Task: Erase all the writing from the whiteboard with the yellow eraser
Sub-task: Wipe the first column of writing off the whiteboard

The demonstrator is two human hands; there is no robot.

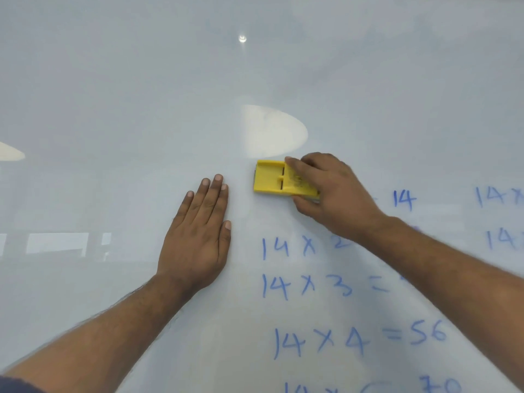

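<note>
A whiteboard point(141, 95) fills the whole view. Blue handwritten multiplication lines point(320, 285) cover its lower right part, with "14" left of the top row to the right of my hand. The yellow eraser point(272, 180) lies flat against the board at the top left of the writing. My right hand point(331, 194) grips its right end, fingers on its top edge and thumb under it. My left hand point(201, 236) rests flat on the bare board left of the writing, fingers together, holding nothing.
More blue writing point(499, 217) runs off the right edge. Bright light reflections point(272, 131) show on the board above the eraser, and dim window reflections point(56, 242) on the left.
</note>
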